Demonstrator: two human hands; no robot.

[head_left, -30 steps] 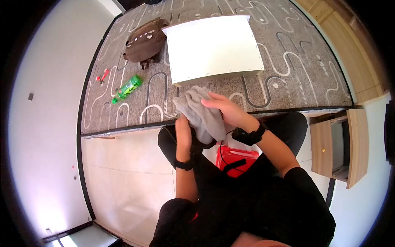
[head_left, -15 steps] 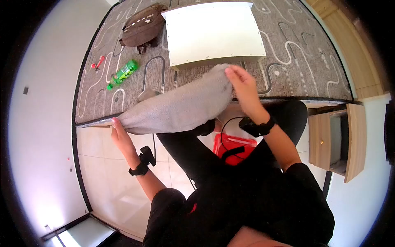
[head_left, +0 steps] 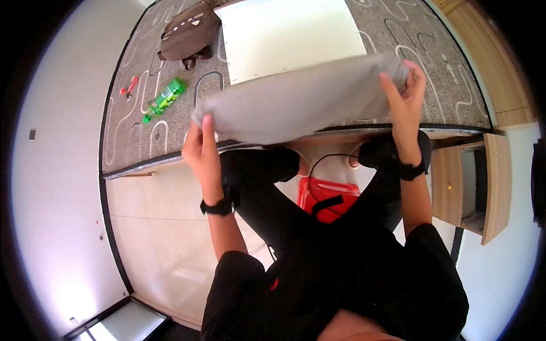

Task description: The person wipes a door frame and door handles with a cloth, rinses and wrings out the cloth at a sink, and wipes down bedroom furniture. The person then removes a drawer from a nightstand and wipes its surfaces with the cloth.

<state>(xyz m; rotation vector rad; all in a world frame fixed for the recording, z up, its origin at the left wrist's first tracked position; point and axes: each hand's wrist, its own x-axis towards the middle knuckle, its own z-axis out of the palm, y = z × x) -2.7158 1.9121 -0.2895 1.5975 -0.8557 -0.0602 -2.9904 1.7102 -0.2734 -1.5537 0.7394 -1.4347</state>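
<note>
A grey cloth is stretched sideways between both hands, over the near edge of the patterned mat. My left hand pinches its left end between thumb and fingers. The right end is gripped by my right hand, thumb in front and fingers partly behind the fabric. Just beyond the cloth lies a white panel-topped box, its near edge partly hidden by the cloth.
On the patterned mat are a brown backpack, a green bottle and a small red object. A red plastic item sits between the legs. An open wooden drawer stands at right.
The cloth went from bunched up to spread out, then moved up and right. Both hands moved apart, then shifted right, the right hand rising. The view has shifted slightly.
</note>
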